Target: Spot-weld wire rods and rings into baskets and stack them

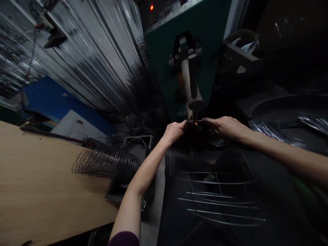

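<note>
My left hand [175, 131] and my right hand [227, 127] reach forward to the tip of a spot welder's electrode arm [188, 83]. Both have their fingers closed on a thin metal wire [200, 121], one hand on either side of the tip. Orange sparks [196, 123] glow at the contact point between them. Most of the wire is hidden by my fingers and by darkness. Below my hands, several straight and curved metal wires [217, 203] lie on a dark surface [176, 225].
The green welder body [159, 51] stands ahead, with a red light [151, 7] on top. To the left, many wire rings [105, 162] hang on a rod beside a wooden board [38, 191]. Bundled metal rods [271, 132] lie in a round tray [258, 106] at right.
</note>
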`<state>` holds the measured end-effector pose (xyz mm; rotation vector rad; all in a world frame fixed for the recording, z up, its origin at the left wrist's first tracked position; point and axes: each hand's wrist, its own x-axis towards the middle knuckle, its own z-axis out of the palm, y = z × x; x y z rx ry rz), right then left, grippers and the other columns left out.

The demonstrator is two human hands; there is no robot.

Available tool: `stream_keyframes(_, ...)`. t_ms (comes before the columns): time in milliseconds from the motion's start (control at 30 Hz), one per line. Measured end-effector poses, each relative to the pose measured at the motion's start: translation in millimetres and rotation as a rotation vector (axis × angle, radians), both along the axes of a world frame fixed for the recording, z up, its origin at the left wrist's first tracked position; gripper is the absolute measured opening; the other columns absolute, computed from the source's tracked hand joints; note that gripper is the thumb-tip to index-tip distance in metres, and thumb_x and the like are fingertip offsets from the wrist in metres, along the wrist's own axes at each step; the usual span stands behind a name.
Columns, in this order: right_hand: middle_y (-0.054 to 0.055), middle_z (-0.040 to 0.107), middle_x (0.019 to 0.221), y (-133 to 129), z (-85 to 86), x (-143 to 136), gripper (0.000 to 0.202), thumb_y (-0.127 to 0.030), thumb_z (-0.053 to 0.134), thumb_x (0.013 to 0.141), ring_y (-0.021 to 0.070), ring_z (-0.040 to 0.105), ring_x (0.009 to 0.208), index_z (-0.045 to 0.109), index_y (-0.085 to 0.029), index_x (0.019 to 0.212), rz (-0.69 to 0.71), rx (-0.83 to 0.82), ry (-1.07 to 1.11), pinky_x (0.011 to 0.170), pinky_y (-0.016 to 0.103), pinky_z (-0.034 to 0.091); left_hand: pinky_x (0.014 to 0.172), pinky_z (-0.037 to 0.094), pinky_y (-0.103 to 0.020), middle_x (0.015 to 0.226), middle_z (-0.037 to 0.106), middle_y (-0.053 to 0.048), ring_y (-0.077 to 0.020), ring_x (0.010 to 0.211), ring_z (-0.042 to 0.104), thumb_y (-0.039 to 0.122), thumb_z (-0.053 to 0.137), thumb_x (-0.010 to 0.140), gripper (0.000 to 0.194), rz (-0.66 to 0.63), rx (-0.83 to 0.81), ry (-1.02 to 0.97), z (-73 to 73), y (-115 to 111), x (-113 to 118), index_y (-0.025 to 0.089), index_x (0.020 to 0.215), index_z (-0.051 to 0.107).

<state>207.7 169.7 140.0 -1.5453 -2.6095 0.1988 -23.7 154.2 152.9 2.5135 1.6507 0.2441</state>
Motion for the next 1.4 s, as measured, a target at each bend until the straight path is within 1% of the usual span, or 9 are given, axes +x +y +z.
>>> stream_keyframes(167, 0.006, 0.068, 0.094, 0, 2.1, -1, 0.043, -0.03, 0.039, 0.09, 0.0229, 0.064, 0.075, 0.054, -0.029, 0.13, -0.008, -0.006, 0.003, 0.058, 0.027, 0.04, 0.068, 0.041, -0.026, 0.085, 0.069, -0.007, -0.021, 0.078, 0.065, 0.036, 0.036, 0.096, 0.033, 0.002, -0.031, -0.029, 2.3, 0, 0, 0.026, 0.117, 0.059)
stream_keyframes(400, 0.01, 0.067, 0.086, -4, 16.1, -10, 0.035, -0.028, 0.034, 0.094, 0.023, 0.064, 0.074, 0.056, -0.022, 0.121, 0.001, -0.004, -0.069, 0.055, 0.026, 0.034, 0.066, 0.041, -0.025, 0.085, 0.07, -0.007, -0.021, 0.078, 0.066, 0.038, 0.034, 0.096, 0.034, 0.013, 0.009, -0.015, 1.2, 0, -7, 0.024, 0.111, 0.061)
stream_keyframes(500, 0.01, 0.066, 0.084, -4, 18.3, -13, 0.035, -0.035, 0.031, 0.097, 0.0235, 0.064, 0.073, 0.058, -0.021, 0.115, -0.011, -0.006, -0.048, 0.055, 0.026, 0.034, 0.066, 0.041, -0.024, 0.085, 0.07, -0.006, -0.0199, 0.078, 0.066, 0.037, 0.035, 0.096, 0.032, 0.001, 0.001, -0.028, 0.4, 0, -9, 0.025, 0.111, 0.061)
stream_keyframes(900, 0.009, 0.068, 0.083, 2, 5.8, -1, 0.044, -0.043, 0.026, 0.097, 0.0237, 0.064, 0.073, 0.06, -0.02, 0.112, -0.054, 0.011, -0.046, 0.056, 0.027, 0.037, 0.068, 0.042, -0.026, 0.096, 0.071, -0.009, -0.0225, 0.086, 0.067, 0.04, 0.035, 0.096, 0.036, -0.01, -0.006, -0.039, 2.0, 2, 3, 0.024, 0.115, 0.061)
stream_keyframes(1000, 0.009, 0.069, 0.091, 1, 8.1, 7, 0.044, -0.043, 0.029, 0.096, 0.0235, 0.065, 0.081, 0.062, -0.019, 0.111, -0.048, -0.048, 0.076, 0.064, 0.028, 0.043, 0.067, 0.042, -0.025, 0.094, 0.071, -0.008, -0.0214, 0.085, 0.067, 0.04, 0.035, 0.096, 0.035, -0.009, -0.01, -0.063, 0.0, 3, 3, 0.024, 0.111, 0.062)
stream_keyframes(1167, 0.006, 0.069, 0.091, -19, 13.3, 37, 0.043, -0.042, 0.032, 0.095, 0.0218, 0.065, 0.083, 0.067, -0.018, 0.101, -0.038, -0.317, 0.198, 0.072, 0.029, 0.049, 0.071, 0.043, -0.026, 0.093, 0.071, -0.008, -0.0219, 0.087, 0.067, 0.038, 0.037, 0.096, 0.034, 0.006, -0.021, -0.113, 2.6, 2, 10, 0.021, 0.105, 0.065)
stream_keyframes(1233, 0.007, 0.069, 0.094, -37, 14.9, 42, 0.039, -0.039, 0.036, 0.093, 0.0221, 0.064, 0.085, 0.068, -0.017, 0.1, -0.086, -0.337, 0.211, 0.074, 0.029, 0.049, 0.074, 0.044, -0.027, 0.092, 0.071, -0.008, -0.0223, 0.088, 0.067, 0.036, 0.04, 0.095, 0.032, 0.016, -0.042, -0.189, 6.0, -7, 8, 0.021, 0.105, 0.065)
stream_keyframes(1300, 0.008, 0.068, 0.099, -58, 17.6, 43, 0.035, -0.035, 0.039, 0.092, 0.0216, 0.063, 0.09, 0.066, -0.016, 0.101, -0.158, -0.268, 0.286, 0.078, 0.028, 0.047, 0.08, 0.045, -0.027, 0.093, 0.071, -0.007, -0.0213, 0.092, 0.066, 0.038, 0.042, 0.094, 0.032, 0.038, -0.077, -0.378, 5.2, -28, -3, 0.02, 0.106, 0.066)
stream_keyframes(1400, 0.007, 0.068, 0.096, -85, 23.5, 45, 0.031, -0.033, 0.04, 0.093, 0.0192, 0.062, 0.087, 0.065, -0.016, 0.101, -0.213, -0.134, 0.452, 0.077, 0.026, 0.045, 0.092, 0.044, -0.028, 0.102, 0.07, -0.006, -0.0182, 0.102, 0.062, 0.045, 0.043, 0.092, 0.039, 0.24, -0.177, -0.916, -15.2, -79, -29, 0.019, 0.111, 0.064)
